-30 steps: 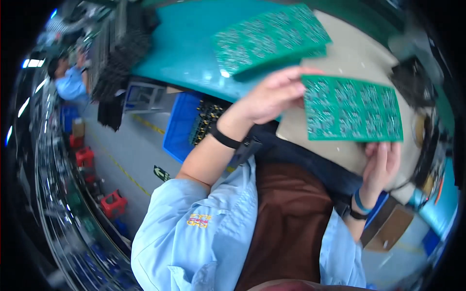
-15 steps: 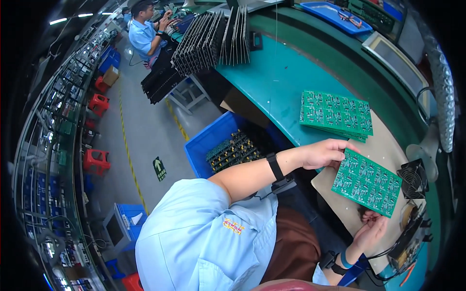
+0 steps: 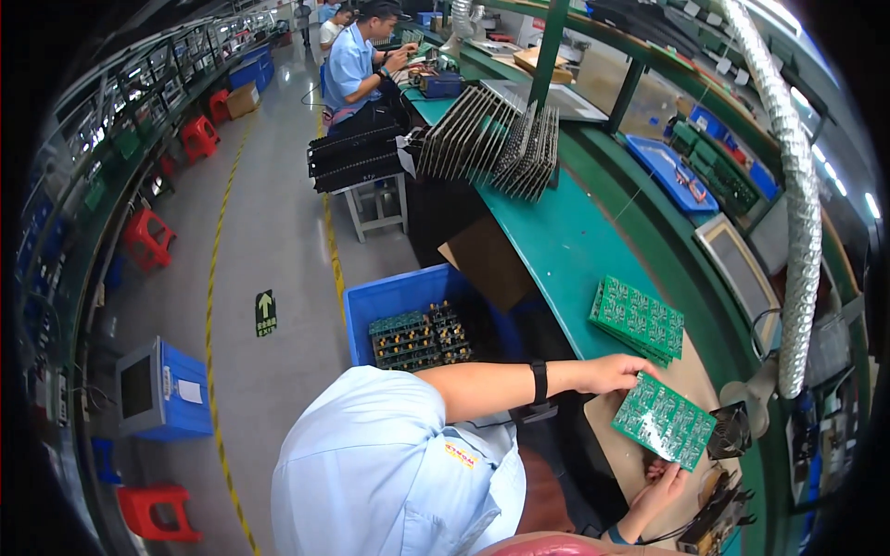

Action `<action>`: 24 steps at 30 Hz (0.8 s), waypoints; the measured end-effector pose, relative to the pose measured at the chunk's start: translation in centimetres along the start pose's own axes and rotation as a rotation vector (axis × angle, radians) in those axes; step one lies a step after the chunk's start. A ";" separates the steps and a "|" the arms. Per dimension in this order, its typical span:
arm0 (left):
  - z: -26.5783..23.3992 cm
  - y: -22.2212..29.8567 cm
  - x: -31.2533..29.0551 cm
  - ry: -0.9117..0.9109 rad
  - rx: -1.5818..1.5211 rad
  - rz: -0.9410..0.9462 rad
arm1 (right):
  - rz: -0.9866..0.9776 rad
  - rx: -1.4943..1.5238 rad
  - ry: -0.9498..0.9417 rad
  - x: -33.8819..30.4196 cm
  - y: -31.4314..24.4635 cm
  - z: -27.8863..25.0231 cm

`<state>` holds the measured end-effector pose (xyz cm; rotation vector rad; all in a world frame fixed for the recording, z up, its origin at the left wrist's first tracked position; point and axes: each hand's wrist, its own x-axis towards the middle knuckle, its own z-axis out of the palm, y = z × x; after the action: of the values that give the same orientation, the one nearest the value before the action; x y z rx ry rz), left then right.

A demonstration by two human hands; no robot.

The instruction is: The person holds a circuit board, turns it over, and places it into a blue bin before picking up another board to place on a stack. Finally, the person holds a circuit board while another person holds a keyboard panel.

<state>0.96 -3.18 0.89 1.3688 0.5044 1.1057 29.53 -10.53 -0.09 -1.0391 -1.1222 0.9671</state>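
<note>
A green circuit board panel [image 3: 656,419] with rows of repeated small components is held over the bench, tilted, a bright glare on its surface. My left hand [image 3: 614,373] grips its upper left corner with thumb and fingers. At the lower edge, my right hand [image 3: 660,487] has its fingers closed on the board, partly hidden beneath it. Just beyond my left hand lies a stack of similar green panels [image 3: 640,317], slightly fanned out.
A small black fan [image 3: 730,432] stands right of the board on the beige mat [image 3: 616,447]. Left of the bench, a blue bin [image 3: 357,320] holds assembled boards. Racked panels [image 3: 491,139] stand farther along the green bench [image 3: 547,232]. A silver duct [image 3: 799,232] hangs at right. A co-worker [image 3: 357,69] sits beyond.
The view has swung upward, bringing more of the aisle and far bench in. Both hands still hold the same board, with little visible change in grip.
</note>
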 end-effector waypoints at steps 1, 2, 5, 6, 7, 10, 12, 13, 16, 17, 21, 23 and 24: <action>0.1 0.2 -0.2 0.007 0.046 0.006 | -0.004 -0.004 -0.001 0.1 0.1 0.1; 0.0 0.4 -0.2 0.013 0.092 0.009 | -0.005 -0.008 0.001 0.3 0.1 0.2; 0.4 1.4 -0.5 0.023 0.103 0.040 | -0.018 -0.009 0.004 0.4 0.4 0.5; 0.5 1.6 -0.6 0.031 0.106 0.049 | -0.023 -0.006 0.002 0.5 0.5 0.5; 0.6 1.5 -0.6 0.028 0.109 0.053 | -0.028 -0.002 0.000 0.6 0.6 0.5; 0.5 1.1 -0.4 0.022 0.117 0.103 | -0.026 -0.040 -0.026 1.0 0.9 0.0; 0.6 0.6 -0.6 0.028 0.135 0.112 | -0.023 -0.057 -0.041 1.2 1.2 -0.5; 0.7 0.6 -0.7 0.028 0.147 0.117 | 0.010 -0.018 -0.065 1.1 0.7 -0.5; 0.6 0.5 -0.6 0.048 0.250 0.152 | 0.083 0.058 -0.100 0.6 -0.3 -0.4; 0.4 0.3 -0.5 0.070 0.342 0.186 | 0.103 0.141 -0.063 0.6 -0.5 -0.1; 0.9 1.2 -0.4 0.037 0.468 -0.018 | 0.157 0.444 -0.049 0.3 -1.1 -0.8; 0.6 0.3 -0.2 0.054 0.440 0.048 | 0.124 0.485 -0.125 1.0 -0.7 -0.7; 0.4 0.7 -0.2 0.050 0.419 0.001 | 0.142 0.458 -0.085 1.3 -0.1 -0.8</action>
<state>0.98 -3.67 1.51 1.7050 0.8046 1.0743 30.52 -9.39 0.24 -0.7145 -0.8444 1.3187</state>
